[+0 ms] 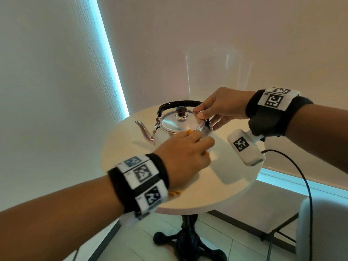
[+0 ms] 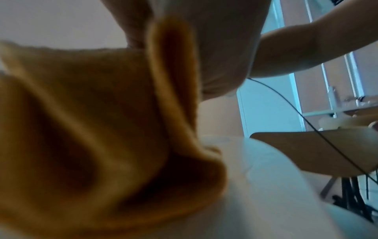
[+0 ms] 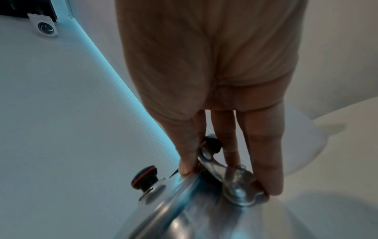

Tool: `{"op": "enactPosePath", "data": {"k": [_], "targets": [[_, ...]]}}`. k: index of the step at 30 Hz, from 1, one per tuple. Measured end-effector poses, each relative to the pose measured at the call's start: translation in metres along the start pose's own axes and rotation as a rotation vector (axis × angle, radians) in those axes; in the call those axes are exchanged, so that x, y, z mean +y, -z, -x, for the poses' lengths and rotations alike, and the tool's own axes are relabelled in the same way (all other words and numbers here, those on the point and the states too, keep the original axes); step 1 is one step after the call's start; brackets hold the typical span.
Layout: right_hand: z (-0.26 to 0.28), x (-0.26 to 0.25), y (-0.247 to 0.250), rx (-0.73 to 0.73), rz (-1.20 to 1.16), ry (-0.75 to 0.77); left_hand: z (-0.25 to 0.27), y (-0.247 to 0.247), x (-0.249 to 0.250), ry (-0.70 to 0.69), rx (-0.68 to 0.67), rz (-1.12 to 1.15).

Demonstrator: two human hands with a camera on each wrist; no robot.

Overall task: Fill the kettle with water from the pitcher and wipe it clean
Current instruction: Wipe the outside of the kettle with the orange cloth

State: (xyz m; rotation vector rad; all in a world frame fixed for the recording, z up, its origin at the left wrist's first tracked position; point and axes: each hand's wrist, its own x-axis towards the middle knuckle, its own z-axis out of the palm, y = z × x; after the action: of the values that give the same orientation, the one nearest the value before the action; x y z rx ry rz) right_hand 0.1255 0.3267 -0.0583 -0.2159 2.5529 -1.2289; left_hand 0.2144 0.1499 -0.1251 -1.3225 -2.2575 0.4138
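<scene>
Kettle (image 1: 178,127): stainless steel, I see it standing on the round white table (image 1: 235,178), spout to my left, black bail handle upright.
Lid (image 1: 180,123): seated on the kettle, dark knob on top.
Right hand (image 1: 220,108): fingers and thumb pinch the lid rim and the handle bracket at the kettle's right side; on the right wrist view the fingertips (image 3: 270,182) press the metal hinge.
Left hand (image 1: 184,159): curled round an orange cloth (image 2: 92,129), held against the kettle's near side; it hides the lower body from me.
Cloth detail: only scraps show past my knuckles on the head view; blurred on the left wrist view.
Water level: I cannot tell, lid closed.
Table base (image 1: 188,240): black, ornate, partly cut off.
</scene>
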Motion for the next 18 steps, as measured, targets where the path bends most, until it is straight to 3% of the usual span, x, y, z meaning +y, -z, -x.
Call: {"op": "enactPosePath", "data": {"k": [3,8,10,12,14,15,18], "targets": [[0.0,-0.001,0.0,-0.003,0.011,-0.003,-0.004,0.003,-0.003,0.016,-0.014,0.028],[0.002,0.0,0.001,-0.009,0.0,0.003,0.049,0.005,-0.034,0.051,-0.083,0.112],[0.003,-0.001,0.001,-0.007,0.003,0.001,0.065,0.002,-0.05,0.176,-0.169,0.188],[0.002,-0.001,0.0,0.0,0.008,-0.003,0.07,-0.003,-0.06,0.411,-0.233,0.302],[0.001,-0.001,0.0,0.008,0.006,-0.007,0.07,-0.006,-0.057,0.606,-0.181,0.416],[0.001,0.0,0.0,0.008,0.004,-0.01,0.068,-0.008,-0.051,0.65,-0.167,0.457],[0.001,0.0,0.001,0.008,0.0,-0.012,0.065,-0.008,-0.036,0.605,-0.205,0.535]]}}
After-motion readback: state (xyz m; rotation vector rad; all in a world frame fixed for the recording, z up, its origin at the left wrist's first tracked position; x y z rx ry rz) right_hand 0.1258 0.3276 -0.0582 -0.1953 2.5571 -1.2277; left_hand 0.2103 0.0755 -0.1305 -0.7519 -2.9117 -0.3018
